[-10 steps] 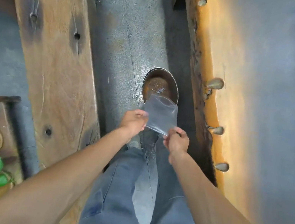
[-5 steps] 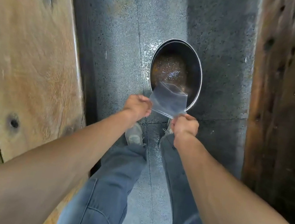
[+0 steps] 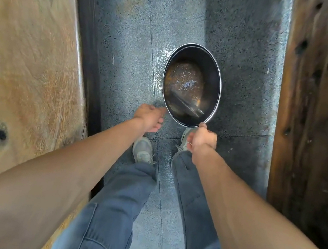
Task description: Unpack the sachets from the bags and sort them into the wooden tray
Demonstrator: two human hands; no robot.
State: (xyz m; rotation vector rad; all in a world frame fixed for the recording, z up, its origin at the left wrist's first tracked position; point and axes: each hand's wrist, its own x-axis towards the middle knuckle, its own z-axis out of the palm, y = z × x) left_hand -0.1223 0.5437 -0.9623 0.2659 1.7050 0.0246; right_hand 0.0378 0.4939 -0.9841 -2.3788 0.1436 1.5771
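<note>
Two bare hands are reaching down toward a round metal bin (image 3: pixel 218 72) standing on the speckled grey floor (image 3: pixel 129 42). The left hand (image 3: pixel 150 117) is hovering just beside the bin's near-left rim with its fingers loosely spread and nothing in them; whether a fingertip is touching the rim is hard to tell. The right hand (image 3: pixel 202 138) is sitting at the near-right rim, fingers curled in toward the palm, its thumb appearing to meet the rim; the grip itself is turned away from the camera, so whether it is pinching anything cannot be told.

Inside the bin, a clear plastic bag (image 3: pixel 185 106) is lying slanted against the near inner wall, showing only as a pale glinting sheet. Beneath it, the bottom is looking rusty and speckled, and what is down there is too dim to name. No sachets or tray can be made out.

Blue jeans (image 3: pixel 113 213) and two grey sneakers (image 3: pixel 143 150) are filling the lower middle, the right shoe partly hidden behind the right hand. A blurred wooden plank (image 3: pixel 24 57) is running along the left, and a dark pitted wooden slab (image 3: pixel 322 107) along the right, both cut off by the frame edges.
</note>
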